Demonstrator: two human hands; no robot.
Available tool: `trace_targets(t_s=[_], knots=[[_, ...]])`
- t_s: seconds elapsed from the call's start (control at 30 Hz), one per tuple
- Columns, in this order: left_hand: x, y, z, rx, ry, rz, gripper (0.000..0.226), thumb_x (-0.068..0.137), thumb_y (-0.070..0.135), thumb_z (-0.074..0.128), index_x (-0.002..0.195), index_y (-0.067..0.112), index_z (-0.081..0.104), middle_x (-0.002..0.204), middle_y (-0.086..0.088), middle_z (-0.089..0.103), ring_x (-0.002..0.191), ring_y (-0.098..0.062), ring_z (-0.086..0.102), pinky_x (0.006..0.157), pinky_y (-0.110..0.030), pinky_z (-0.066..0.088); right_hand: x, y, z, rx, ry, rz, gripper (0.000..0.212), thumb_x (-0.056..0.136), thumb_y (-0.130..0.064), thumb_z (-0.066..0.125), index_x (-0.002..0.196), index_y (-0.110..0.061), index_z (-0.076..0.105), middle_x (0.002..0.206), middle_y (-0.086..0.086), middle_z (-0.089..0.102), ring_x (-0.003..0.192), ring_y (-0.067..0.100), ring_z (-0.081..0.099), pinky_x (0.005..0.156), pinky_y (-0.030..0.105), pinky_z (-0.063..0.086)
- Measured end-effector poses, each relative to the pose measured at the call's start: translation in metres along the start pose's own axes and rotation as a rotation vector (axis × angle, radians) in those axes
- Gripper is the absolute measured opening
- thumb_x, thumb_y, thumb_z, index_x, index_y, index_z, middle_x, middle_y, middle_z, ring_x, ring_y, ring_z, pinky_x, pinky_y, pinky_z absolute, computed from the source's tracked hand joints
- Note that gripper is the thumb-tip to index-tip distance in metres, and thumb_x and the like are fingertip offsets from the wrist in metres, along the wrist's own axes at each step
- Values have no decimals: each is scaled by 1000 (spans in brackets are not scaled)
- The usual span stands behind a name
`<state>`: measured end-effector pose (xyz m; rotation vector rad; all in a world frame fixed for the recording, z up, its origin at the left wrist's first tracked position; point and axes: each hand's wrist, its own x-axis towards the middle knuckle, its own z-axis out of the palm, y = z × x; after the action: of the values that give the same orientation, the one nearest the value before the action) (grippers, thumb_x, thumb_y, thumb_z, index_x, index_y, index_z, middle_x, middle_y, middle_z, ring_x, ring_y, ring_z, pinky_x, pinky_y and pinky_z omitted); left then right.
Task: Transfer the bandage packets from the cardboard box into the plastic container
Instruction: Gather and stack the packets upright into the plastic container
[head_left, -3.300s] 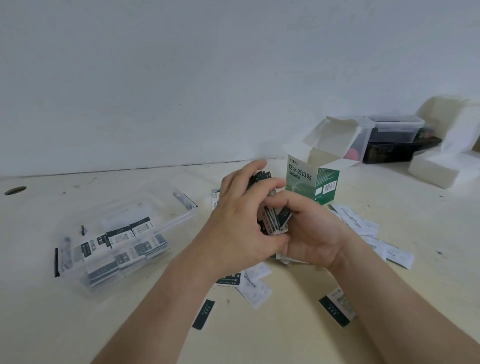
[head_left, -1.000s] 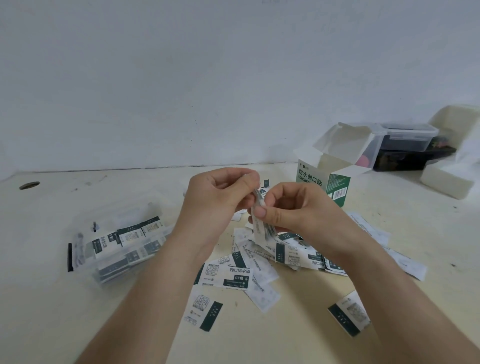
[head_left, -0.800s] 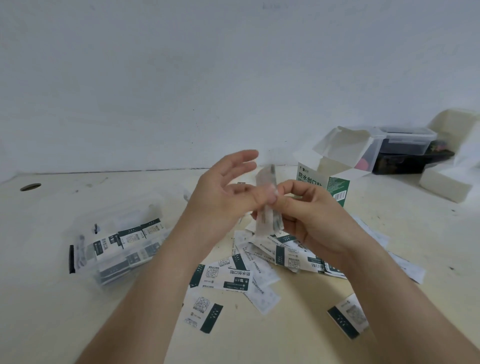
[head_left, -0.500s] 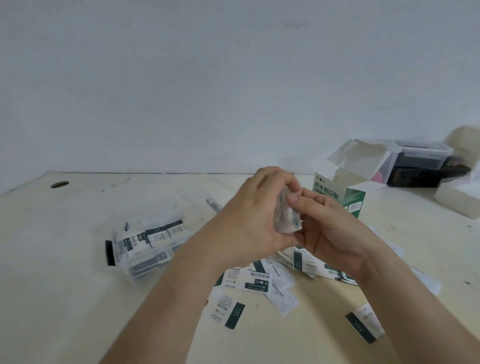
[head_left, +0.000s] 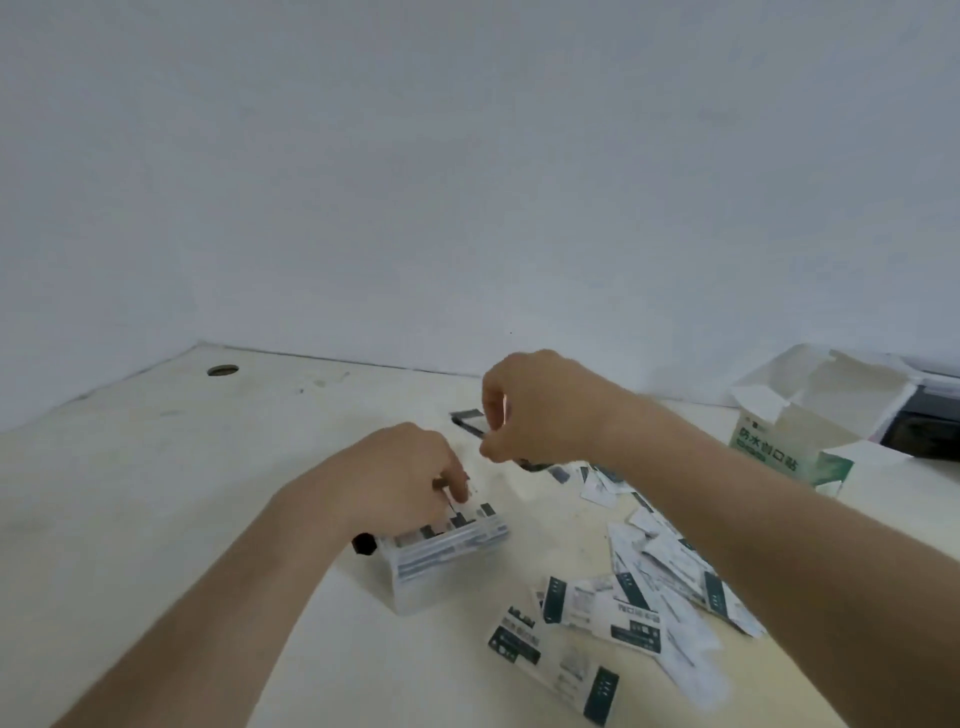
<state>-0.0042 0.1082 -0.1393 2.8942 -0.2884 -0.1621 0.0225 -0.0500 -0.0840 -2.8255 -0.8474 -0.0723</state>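
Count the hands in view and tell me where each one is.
2. The left hand has its fingertips on the packets in the container; the right hand hangs just beyond it, fingers curled. None seems hidden.

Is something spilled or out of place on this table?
Yes. Many bandage packets lie scattered loose on the table, between the plastic container and the open cardboard box, inside neither of them.
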Motion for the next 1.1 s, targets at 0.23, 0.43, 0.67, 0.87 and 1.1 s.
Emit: trace_targets(t_s=[0.23, 0.43, 0.67, 0.87, 1.1], knots=[[10, -3, 7, 119, -120, 111, 49, 82, 11, 48, 116, 41, 66, 118, 12, 66, 95, -13, 62, 78, -24, 52, 22, -9, 36, -497, -169, -43, 39, 79, -21, 72, 61, -14, 38, 60, 0, 42, 54, 19, 46, 46, 24, 34], [9, -4, 5, 100, -117, 126, 48, 84, 10, 50, 120, 39, 65, 112, 5, 67, 86, -16, 62, 70, -25, 50, 30, -13, 49, -602, -214, -93, 14, 81, -24, 68, 85, -15, 58, 66, -2, 42, 58, 17, 43, 55, 28, 38], [8, -6, 7, 113, -120, 139, 49, 83, 8, 49, 117, 38, 67, 106, 6, 69, 89, -20, 63, 75, -31, 54, 39, -14, 54, -619, -267, -154, 16, 79, -24, 68, 92, -15, 67, 68, -1, 49, 66, 22, 51, 48, 23, 34], [8, -6, 5, 127, -144, 152, 51, 82, 8, 50, 117, 41, 66, 102, 6, 69, 84, -20, 63, 72, -32, 54, 41, -11, 58, -661, -290, -189, 18, 84, -27, 61, 98, -17, 67, 66, -3, 48, 62, 20, 49, 46, 22, 30], [10, -7, 6, 145, -158, 142, 52, 82, 9, 50, 120, 42, 65, 105, 9, 67, 79, -17, 60, 65, -26, 49, 42, -9, 60, -709, -338, -198, 11, 88, -27, 57, 96, -21, 63, 69, -5, 48, 58, 15, 46, 47, 22, 30]])
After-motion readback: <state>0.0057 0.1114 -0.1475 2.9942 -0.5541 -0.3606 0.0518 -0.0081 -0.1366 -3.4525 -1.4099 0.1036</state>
